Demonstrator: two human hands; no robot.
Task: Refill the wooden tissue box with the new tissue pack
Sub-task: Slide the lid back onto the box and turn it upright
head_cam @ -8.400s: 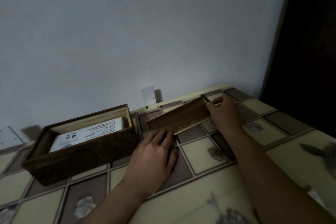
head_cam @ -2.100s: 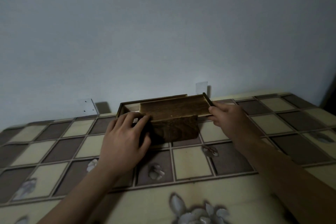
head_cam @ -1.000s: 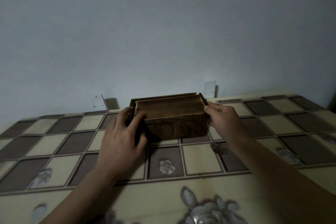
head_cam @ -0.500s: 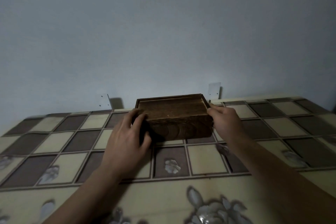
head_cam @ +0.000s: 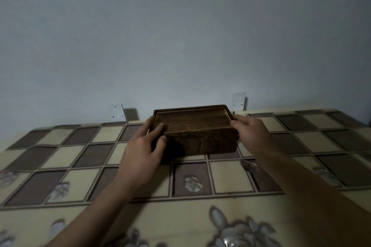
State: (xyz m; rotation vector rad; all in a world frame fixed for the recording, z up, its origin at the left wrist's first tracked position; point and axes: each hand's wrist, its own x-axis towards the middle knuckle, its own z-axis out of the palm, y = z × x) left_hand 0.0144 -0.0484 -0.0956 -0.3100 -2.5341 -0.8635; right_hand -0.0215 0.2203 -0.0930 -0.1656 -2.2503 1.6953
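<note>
L hand [head_cam: 140, 150]: fingers [head_cam: 158, 128] are curling over the near-left corner of the wooden tissue box [head_cam: 200, 142], w/ fingertips resting on the top edge and the thumb [head_cam: 163, 141] pressing on the front face, so they are grasping the box's left end. R hand [head_cam: 249, 132]: fingers are wrapping round the right end of the box, tips touching the right edge of the sliding lid [head_cam: 192, 121]; they are gripping the box and lid edge together. Can't tell how hard either hand is pressing.

Lid is sitting flat in the top of the box, filling the frame from left rim to right rim; dark wood, grain running lengthwise. Tissue pack isn't showing anywhere, the lid is covering the inside.

Box is standing upright on the desk [head_cam: 230, 174], long side facing the person, back edge near the wall [head_cam: 180, 36] but whether touching I can't tell. Desk is wearing a checked cover of dark and cream squares, w/ small flower prints in some squares and a bigger floral band [head_cam: 236, 228] along the near edge. Both forearms are reaching in from the bottom of the view.

Two small white plates [head_cam: 118, 110] are sitting on the wall just above desk level, one left of the box, one right. Room is dim.
</note>
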